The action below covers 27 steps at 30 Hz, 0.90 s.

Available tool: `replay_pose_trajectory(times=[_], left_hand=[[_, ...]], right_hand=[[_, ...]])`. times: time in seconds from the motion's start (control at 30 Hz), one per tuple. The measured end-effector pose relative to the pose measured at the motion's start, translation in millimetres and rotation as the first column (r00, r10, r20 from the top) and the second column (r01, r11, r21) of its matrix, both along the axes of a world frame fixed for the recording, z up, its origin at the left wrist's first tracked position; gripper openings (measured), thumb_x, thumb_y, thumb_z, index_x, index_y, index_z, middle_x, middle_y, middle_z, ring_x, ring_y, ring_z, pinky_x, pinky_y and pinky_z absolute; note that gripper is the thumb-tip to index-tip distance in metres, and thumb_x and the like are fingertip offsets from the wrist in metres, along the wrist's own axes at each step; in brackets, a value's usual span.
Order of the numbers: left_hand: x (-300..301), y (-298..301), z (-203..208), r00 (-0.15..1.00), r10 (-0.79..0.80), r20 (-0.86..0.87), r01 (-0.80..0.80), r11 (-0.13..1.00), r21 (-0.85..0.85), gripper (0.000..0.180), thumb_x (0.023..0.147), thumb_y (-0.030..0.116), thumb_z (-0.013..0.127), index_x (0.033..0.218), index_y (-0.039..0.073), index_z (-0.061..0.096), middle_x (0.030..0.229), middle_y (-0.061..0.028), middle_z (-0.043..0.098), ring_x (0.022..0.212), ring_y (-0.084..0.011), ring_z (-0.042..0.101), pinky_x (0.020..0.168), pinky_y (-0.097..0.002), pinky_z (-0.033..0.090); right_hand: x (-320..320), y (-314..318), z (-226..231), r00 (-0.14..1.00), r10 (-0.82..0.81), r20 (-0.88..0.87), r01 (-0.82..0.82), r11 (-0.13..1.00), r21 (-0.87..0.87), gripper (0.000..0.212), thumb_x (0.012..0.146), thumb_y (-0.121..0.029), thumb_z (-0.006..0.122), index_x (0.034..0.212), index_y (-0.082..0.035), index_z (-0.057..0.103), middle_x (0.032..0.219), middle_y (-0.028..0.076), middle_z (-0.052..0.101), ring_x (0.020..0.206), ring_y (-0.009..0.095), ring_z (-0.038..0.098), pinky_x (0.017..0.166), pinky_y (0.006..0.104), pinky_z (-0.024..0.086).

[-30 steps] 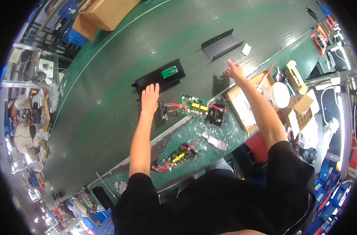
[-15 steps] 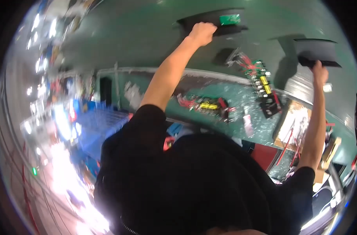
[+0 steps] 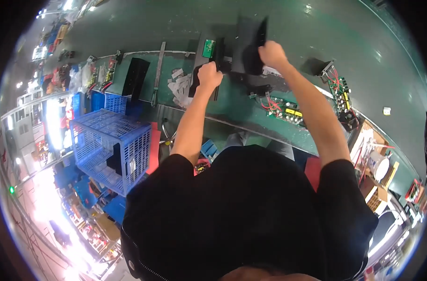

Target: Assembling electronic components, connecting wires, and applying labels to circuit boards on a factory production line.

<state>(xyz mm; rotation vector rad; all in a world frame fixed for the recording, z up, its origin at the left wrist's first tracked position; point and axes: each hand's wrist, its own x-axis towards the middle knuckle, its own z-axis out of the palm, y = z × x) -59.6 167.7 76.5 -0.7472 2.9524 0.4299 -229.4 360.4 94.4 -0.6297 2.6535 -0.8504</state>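
My left hand [image 3: 209, 76] is closed on the near end of a dark, channel-shaped metal panel [image 3: 219, 49]. A small green circuit board [image 3: 208, 48] sits inside that panel, beyond my fingers. To its right, my right hand [image 3: 272, 54] grips the right edge of a second black bent panel [image 3: 247, 44], which is blurred by motion. The two panels are close together over the far part of the green bench. Just right of them, below my right forearm, lies a wired circuit assembly [image 3: 288, 111] with yellow parts and red leads.
Another wired circuit assembly [image 3: 341, 91] lies farther right. White paper pieces [image 3: 179, 86] and a black panel [image 3: 135, 77] are to the left. A blue plastic crate [image 3: 111, 133] stands at lower left. A cardboard box [image 3: 363, 136] and a white tub [image 3: 378, 165] are at right.
My right hand has brought its panel from the far right over to the left, close to the other panel. The left panel has turned from crosswise to lengthwise. The whole view has shifted.
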Motion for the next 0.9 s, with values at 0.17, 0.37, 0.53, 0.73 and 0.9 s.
replay_pose_trajectory(times=[0.17,0.37,0.53,0.73,0.9], left_hand=[[23,-6,-18,1.000,0.023,-0.017,-0.022,0.997,0.070,0.014,0.070,0.009,0.061,0.081,0.000,0.061,0.087,-0.0234,0.065,0.085,-0.0426,0.063,0.074,-0.0503,0.051],[29,-22,-34,0.965,-0.244,-0.094,0.259,0.943,0.209,0.029,0.076,0.024,0.062,0.093,0.000,0.064,0.096,-0.0207,0.066,0.090,-0.0369,0.063,0.077,-0.0461,0.049],[36,-41,-11,0.964,0.032,0.263,-0.230,0.590,0.774,0.053,0.084,0.026,0.067,0.126,-0.002,0.052,0.085,-0.0067,0.056,0.071,-0.0155,0.053,0.063,-0.0300,0.051],[64,-26,-24,0.989,0.127,-0.081,-0.045,0.765,0.642,0.053,0.092,0.024,0.058,0.133,-0.003,0.038,0.098,-0.0170,0.063,0.076,-0.0217,0.063,0.059,-0.0309,0.054],[106,10,9,0.949,0.157,-0.273,-0.023,0.900,0.436,0.052,0.090,0.015,0.056,0.133,-0.002,0.033,0.092,-0.0209,0.062,0.067,-0.0261,0.066,0.055,-0.0335,0.055]], right_hand=[[43,-54,-33,0.996,0.054,0.078,-0.066,0.984,0.167,0.033,0.081,-0.025,0.056,0.088,0.006,0.067,0.091,0.030,0.065,0.092,0.042,0.064,0.084,0.0471,0.052],[76,-37,-12,0.996,0.026,0.089,-0.051,0.954,0.296,0.024,0.078,-0.026,0.061,0.084,-0.005,0.072,0.089,0.018,0.070,0.088,0.033,0.068,0.079,0.0430,0.054],[137,90,67,0.893,-0.447,-0.040,0.376,0.794,-0.477,0.029,0.081,-0.025,0.060,0.097,-0.002,0.067,0.090,0.021,0.067,0.089,0.038,0.063,0.082,0.0446,0.050],[309,365,48,0.141,-0.971,-0.193,0.975,0.170,-0.145,0.030,0.082,-0.024,0.058,0.103,-0.005,0.069,0.100,0.018,0.068,0.091,0.032,0.066,0.082,0.0374,0.051],[450,560,8,-0.418,-0.875,-0.245,0.908,-0.407,-0.099,0.030,0.081,-0.030,0.059,0.097,-0.007,0.071,0.095,0.016,0.070,0.092,0.030,0.066,0.087,0.0389,0.048]])
